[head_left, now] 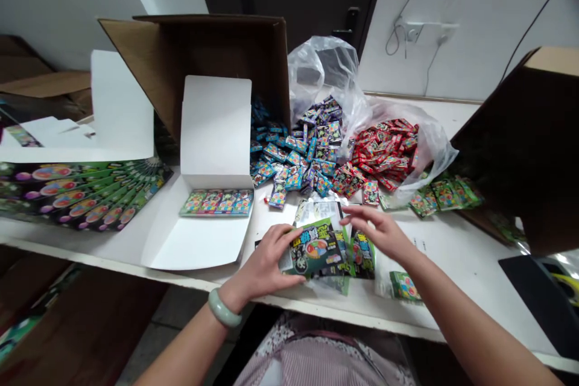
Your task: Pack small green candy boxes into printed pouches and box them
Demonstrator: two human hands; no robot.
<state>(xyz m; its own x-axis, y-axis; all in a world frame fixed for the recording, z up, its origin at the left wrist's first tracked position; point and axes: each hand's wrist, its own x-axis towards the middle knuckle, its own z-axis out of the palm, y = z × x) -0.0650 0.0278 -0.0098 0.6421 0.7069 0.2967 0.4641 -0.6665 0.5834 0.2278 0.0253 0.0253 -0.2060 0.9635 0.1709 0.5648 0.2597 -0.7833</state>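
My left hand (271,259), with a pale green bangle at its wrist, grips a flat green-and-black printed packet (314,247) by its left side. More of these packets (363,253) lie overlapping on the table just to its right. Above them hovers my right hand (377,229), its fingers apart and pointing left near the packet's upper right corner; I make out nothing in it. Left of my hands stands an open white display box (216,126), lid raised, with a row of small colourful packs (217,202) inside.
Blue and purple small packs (294,157) spill from a cardboard box (226,42) and a clear bag (332,66). Red packs (384,151) fill another bag. Green packs (446,193) lie beside a right-hand carton (525,151). Fanned printed cartons (90,193) sit left; a green pack (404,285) lies near the front edge.
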